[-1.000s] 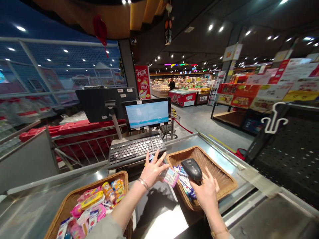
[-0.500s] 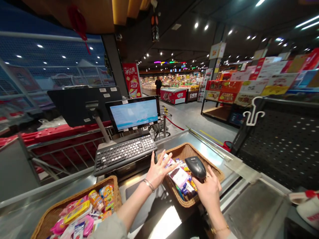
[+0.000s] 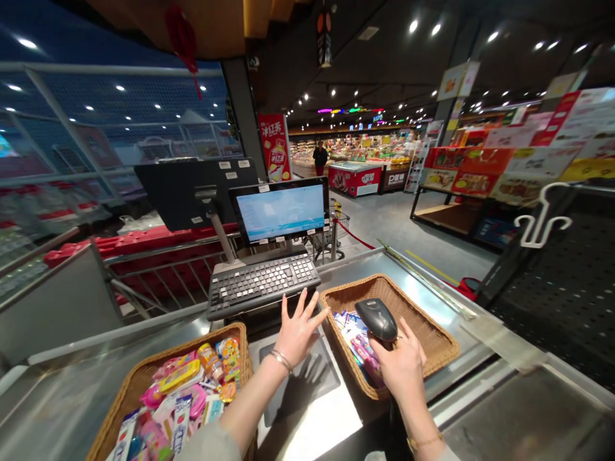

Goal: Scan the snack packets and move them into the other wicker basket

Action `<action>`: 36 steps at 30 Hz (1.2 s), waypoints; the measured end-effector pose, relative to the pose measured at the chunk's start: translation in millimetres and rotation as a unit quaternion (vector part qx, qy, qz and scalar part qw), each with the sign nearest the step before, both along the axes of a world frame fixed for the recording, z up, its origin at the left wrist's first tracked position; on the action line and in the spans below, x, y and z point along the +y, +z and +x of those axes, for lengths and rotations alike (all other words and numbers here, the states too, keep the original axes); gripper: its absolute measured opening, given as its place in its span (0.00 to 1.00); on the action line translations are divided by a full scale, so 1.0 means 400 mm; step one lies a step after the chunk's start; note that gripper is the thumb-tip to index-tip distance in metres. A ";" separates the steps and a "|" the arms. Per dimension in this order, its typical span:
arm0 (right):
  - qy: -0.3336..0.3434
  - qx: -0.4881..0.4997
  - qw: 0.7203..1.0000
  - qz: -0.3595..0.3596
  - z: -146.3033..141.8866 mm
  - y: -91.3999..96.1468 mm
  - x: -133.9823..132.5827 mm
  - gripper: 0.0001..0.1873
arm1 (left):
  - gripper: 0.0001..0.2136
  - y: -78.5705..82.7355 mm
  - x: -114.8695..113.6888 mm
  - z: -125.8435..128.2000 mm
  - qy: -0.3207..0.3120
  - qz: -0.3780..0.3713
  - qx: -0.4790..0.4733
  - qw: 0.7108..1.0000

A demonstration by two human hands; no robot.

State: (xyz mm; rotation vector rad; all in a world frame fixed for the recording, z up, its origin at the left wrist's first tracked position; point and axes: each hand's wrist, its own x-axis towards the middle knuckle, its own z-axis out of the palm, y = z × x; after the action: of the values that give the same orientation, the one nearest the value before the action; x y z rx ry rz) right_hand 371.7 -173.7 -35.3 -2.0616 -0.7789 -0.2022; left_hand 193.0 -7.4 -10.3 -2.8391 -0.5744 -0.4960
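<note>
Fingers (image 3: 299,307) on the left hand (image 3: 295,336) are spread wide in the head view, with nothing held. Compared with half a second ago, the pale package isn't being carried there anymore, so looks like it's been let go into the right-hand basket (image 3: 418,326). Some pinkish packs (image 3: 362,352) can be seen in there, lying near its close end, though which one's been dropped can't be told for sure. The black scanner (image 3: 377,318) is gripped by the right hand (image 3: 401,365), its fingers curled round the handle, and it's still held above that basket. Basically, one more item has been moved over and the left hand's been freed up. Plenty of toys and sweets (image 3: 180,376) are still piled in the left-hand basket (image 3: 246,358), so by the look of it lots is left. Both baskets are set on the metal tabletop (image 3: 43,410).
</note>
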 end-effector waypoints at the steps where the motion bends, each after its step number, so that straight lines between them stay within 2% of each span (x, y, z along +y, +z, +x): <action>1: 0.012 0.005 1.000 0.000 -0.009 0.003 0.007 0.18 | 0.32 0.000 -0.002 -0.013 0.007 0.000 -0.001 1.000; 7: 0.071 0.022 0.997 0.033 -0.067 0.020 0.056 0.19 | 0.29 -0.002 -0.015 -0.097 0.062 -0.002 -0.007 0.998; 12: 0.127 0.014 0.991 0.029 -0.114 0.001 0.098 0.23 | 0.31 -0.006 -0.024 -0.170 0.103 -0.004 -0.013 0.995; 18: 0.179 0.000 0.984 0.022 -0.166 -0.007 0.139 0.19 | 0.31 -0.018 -0.032 -0.251 0.156 -0.010 -0.021 0.987; 24: 0.260 -0.031 0.965 0.015 -0.214 -0.006 0.168 0.18 | 0.32 -0.029 -0.039 -0.333 0.205 -0.024 -0.024 0.978; 32: 0.284 -0.024 0.958 0.008 -0.288 -0.009 0.205 0.19 | 0.31 -0.040 -0.050 -0.444 0.278 -0.037 -0.028 0.959; 36: 0.312 -0.018 0.950 0.009 -0.317 -0.004 0.218 0.16 | 0.31 -0.040 -0.057 -0.498 0.306 -0.029 -0.029 0.951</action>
State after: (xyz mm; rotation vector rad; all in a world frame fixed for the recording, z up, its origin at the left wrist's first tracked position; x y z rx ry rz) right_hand 244.9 -86.3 -36.8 -1.6988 -1.3981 0.1090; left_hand -6.3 -30.1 -26.5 -2.5011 -1.4271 -0.4431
